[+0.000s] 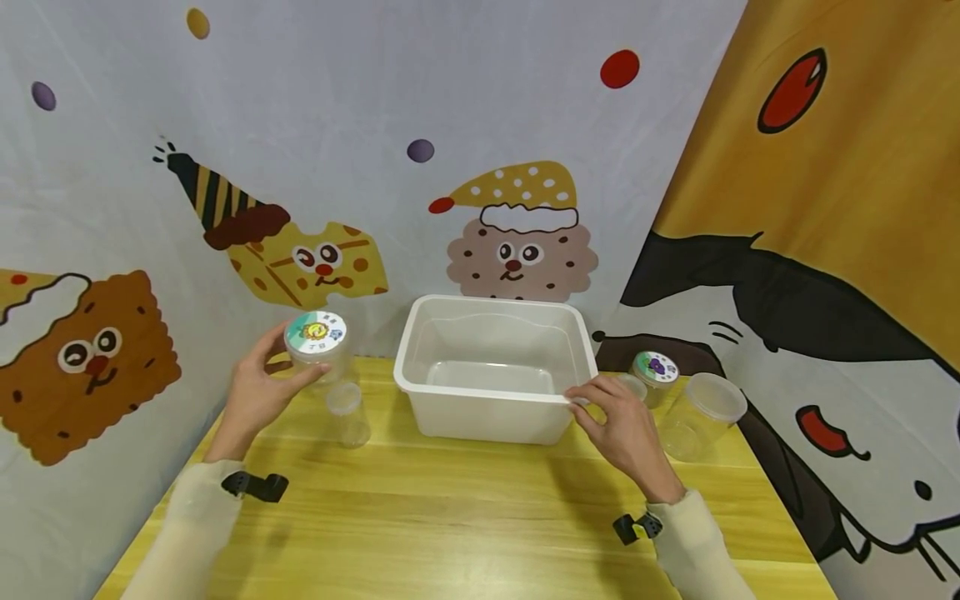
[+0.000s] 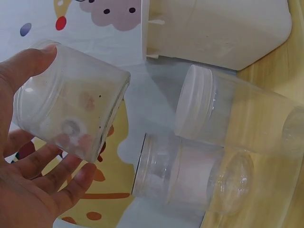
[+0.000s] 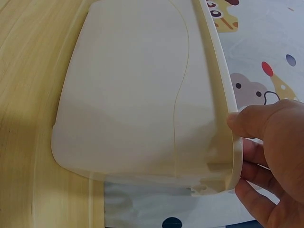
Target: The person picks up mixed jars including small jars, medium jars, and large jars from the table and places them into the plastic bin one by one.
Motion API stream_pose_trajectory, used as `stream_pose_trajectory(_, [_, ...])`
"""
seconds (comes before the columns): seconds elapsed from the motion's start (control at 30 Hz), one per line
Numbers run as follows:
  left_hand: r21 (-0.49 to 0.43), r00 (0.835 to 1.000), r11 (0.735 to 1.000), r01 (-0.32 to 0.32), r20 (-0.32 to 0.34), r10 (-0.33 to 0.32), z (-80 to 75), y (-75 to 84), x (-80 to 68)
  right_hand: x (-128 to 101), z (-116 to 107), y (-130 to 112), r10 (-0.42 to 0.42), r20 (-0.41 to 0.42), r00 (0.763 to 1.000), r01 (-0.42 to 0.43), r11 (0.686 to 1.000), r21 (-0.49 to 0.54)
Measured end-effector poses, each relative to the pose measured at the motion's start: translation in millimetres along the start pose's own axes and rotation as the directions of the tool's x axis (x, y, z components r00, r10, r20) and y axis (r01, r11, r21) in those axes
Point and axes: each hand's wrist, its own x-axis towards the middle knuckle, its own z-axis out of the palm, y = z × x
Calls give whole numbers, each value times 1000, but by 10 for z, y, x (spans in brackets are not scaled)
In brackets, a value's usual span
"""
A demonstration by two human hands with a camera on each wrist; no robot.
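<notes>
My left hand grips a clear jar between thumb and fingers, above the table's back left. A lid with a round printed label tops it in the head view. Below stands a tall clear jar with a frosted lid. The left wrist view also shows a second clear jar beside that one, largely hidden from the head camera. With thumb and fingers, my right hand pinches the front right corner rim of a white plastic bin. No contents show inside the bin.
Right of the bin stand a small jar with a grape-printed lid, a large clear jar and another pale lid partly behind my right hand. A cartoon-printed curtain hangs close behind the wooden table.
</notes>
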Motion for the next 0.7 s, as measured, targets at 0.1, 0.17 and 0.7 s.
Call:
stream_pose_trajectory(0.1, [0, 1000, 1000, -12, 7, 12, 10, 26, 5, -2, -4, 2, -4, -3, 1000, 4, 1000, -1])
stream_pose_trajectory(0.17, [0, 1000, 1000, -19, 13, 19, 16, 42, 12, -4, -6, 4, -5, -6, 1000, 5, 1000, -1])
stream_pose_trajectory(0.7, [11, 997, 999, -53, 58, 52, 95, 148, 70, -4, 17, 9, -10, -11, 1000, 10, 1000, -7])
